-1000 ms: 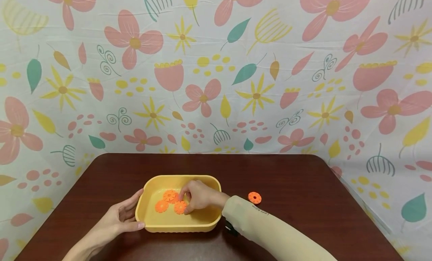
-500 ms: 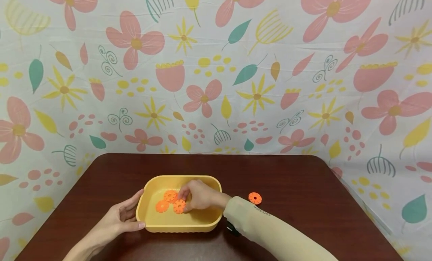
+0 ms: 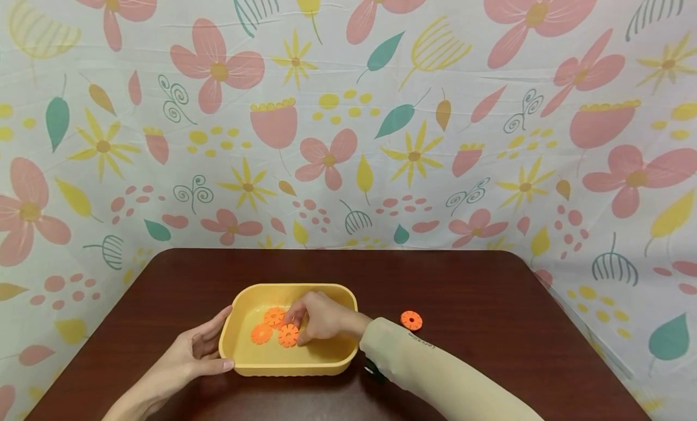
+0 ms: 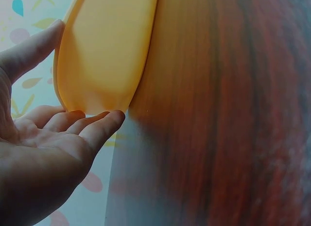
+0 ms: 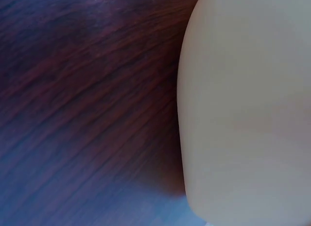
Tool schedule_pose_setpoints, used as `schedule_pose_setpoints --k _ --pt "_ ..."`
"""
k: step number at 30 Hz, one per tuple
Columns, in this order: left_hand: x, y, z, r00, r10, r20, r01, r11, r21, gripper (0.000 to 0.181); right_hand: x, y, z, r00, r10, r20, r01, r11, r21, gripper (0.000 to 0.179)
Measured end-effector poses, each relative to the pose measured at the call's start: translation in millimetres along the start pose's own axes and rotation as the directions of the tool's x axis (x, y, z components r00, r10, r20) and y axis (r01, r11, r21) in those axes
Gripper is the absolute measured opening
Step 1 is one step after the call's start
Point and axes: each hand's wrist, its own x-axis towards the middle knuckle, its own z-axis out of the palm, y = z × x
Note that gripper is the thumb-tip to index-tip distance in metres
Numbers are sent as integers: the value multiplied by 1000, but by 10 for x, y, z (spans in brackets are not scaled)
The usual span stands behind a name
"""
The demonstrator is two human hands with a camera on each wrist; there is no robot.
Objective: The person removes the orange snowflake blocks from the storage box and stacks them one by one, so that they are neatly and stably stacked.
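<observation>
A yellow plastic tray (image 3: pixel 299 368) with rounded corners stands on the dark wooden table. My left hand (image 3: pixel 190 357) holds its left end, thumb at the near corner and fingers along the end wall. The left wrist view shows that hand (image 4: pixel 58 133) with its fingertips against the tray wall (image 4: pixel 107 46). Inside the tray, my right hand (image 3: pixel 321 316) pinches a notched orange disc (image 3: pixel 283 342) at its right edge. Two similar discs lie to the left, a front one (image 3: pixel 261 334) and a back one (image 3: pixel 274 316). My right fingers partly hide the disc area behind them.
Another orange notched disc (image 3: pixel 411 320) lies on the table (image 3: pixel 463 288) right of the tray. A pale sleeve (image 3: pixel 435 366) covers my right forearm. Behind the table hangs a flower-patterned cloth (image 3: pixel 348 137). A smooth pale surface (image 5: pixel 248 109) fills much of the right wrist view.
My right hand and the disc at its fingertips have shifted slightly left inside the tray. The left hand keeps its place at the tray's end.
</observation>
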Motion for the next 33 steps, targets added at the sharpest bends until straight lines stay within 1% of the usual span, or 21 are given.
schedule_pose_setpoints --k 4,9,15,20,23,28,30,33 --pt "0 -13 0 1000 6 -2 -6 1000 2 94 -4 5 5 1000 1 -4 -1 1000 7 35" --pt "-3 -13 1 1000 5 -9 -5 1000 18 94 -13 3 5 1000 -16 -8 17 1000 15 34" --pt "-4 -11 -1 1000 -5 -9 5 1000 6 95 -36 -43 -14 1000 -10 -20 11 999 39 33" --pt "-4 -15 -4 1000 -9 -7 9 1000 1 95 -67 -90 -43 1000 -7 -28 9 997 78 33" --pt "-4 -18 -2 1000 -11 -10 11 1000 1 95 -96 -108 -74 999 -23 -25 26 994 110 33" --pt "-1 -20 1 1000 -14 -11 14 1000 -1 95 -163 -139 -145 999 -40 -32 46 978 203 33" --pt "0 -17 0 1000 -14 -11 14 1000 -1 95 -188 -151 -175 998 -47 -41 55 973 224 34" --pt "1 -16 -2 1000 -15 -7 15 1000 0 95 -226 -168 -220 997 -56 -58 68 971 228 34"
